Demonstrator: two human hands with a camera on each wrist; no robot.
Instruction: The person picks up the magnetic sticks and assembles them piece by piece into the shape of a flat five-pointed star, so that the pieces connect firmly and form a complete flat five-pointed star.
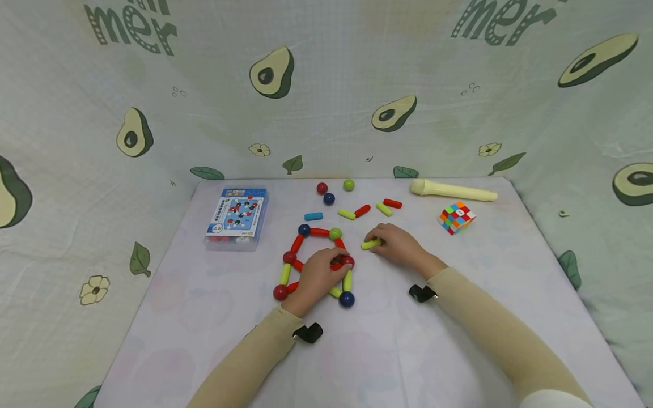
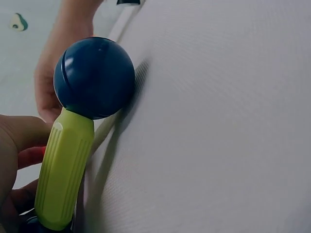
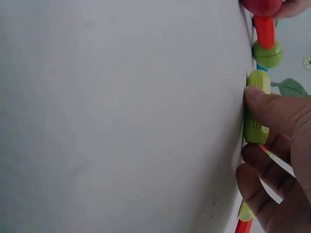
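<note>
Pinched between thumb and fingertips of the right hand, a yellow-green stick is held low against the white table, just right of the stick-and-ball frame. The fingers are curled round its middle, leaving both rounded ends free. The stick looks like hard ribbed plastic: light, stiff and unlikely to break, with ribs that should keep it from slipping; a mid-length hold is judged best, so that an end can be brought to a ball. The left hand is laid over the frame, fingers curled about a red ball, apparently steadying it. The frame is probably loosely jointed and easily shifted. Farther back, loose sticks, three balls, a box, a puzzle cube and a cream tube are seen.
</note>
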